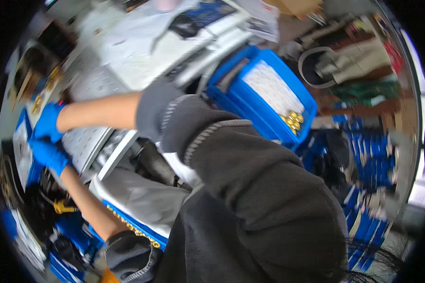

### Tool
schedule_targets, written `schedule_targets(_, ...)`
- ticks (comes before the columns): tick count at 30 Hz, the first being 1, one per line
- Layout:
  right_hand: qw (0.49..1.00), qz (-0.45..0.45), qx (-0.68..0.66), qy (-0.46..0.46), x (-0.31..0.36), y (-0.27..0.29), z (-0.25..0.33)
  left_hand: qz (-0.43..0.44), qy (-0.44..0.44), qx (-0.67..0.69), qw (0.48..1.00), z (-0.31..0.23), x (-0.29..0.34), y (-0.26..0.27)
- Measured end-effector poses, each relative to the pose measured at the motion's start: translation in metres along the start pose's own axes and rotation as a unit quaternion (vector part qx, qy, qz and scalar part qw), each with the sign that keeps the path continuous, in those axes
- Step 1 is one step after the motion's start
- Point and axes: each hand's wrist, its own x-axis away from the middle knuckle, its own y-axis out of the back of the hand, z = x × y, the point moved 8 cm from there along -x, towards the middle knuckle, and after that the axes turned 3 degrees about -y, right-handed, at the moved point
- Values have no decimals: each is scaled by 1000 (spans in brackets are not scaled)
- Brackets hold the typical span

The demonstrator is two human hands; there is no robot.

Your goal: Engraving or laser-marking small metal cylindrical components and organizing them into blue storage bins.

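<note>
At the far left, both of my hands wear blue gloves and come together beside a blue bin with a white lining (21, 150). My right hand (48, 123) bends downward, its fingers closed. Just below it, my left hand (51, 156) points up toward it with its fingers drawn together, the tips close to the right fingertips. Whatever lies between the fingers is hidden by the gloves and smeared by motion. Small brass-coloured parts (37, 103) lie on the surface just beyond my right hand.
A perforated grey metal plate (95, 85) sits right of my hands, below a white worktop (132, 52). A blue bin (295, 85) at centre right holds brass parts (293, 121) on white lining. Another blue tray of brass parts (134, 228) lies by my left forearm.
</note>
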Motion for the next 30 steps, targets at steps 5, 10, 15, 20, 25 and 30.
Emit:
schedule_targets(5,988,-112,39,-94,93,82,-4,37,156,320,934,-85,55,-13)
schedule_targets(10,903,-243,-53,-351,348,220,-14,66,-17,85,994,-105,47,15)
schedule_targets(15,634,-254,254,-685,735,282,12,20,-127,-11,992,-95,30,-5)
schedule_targets(20,542,29,278,-793,805,271,79,11,-154,-64,986,-87,29,-9)
schedule_targets(25,470,182,321,-802,821,256,49,-1,-57,113,992,-76,34,7)
schedule_targets(30,608,199,214,-738,919,246,23,-66,-137,-106,983,-102,49,-1)
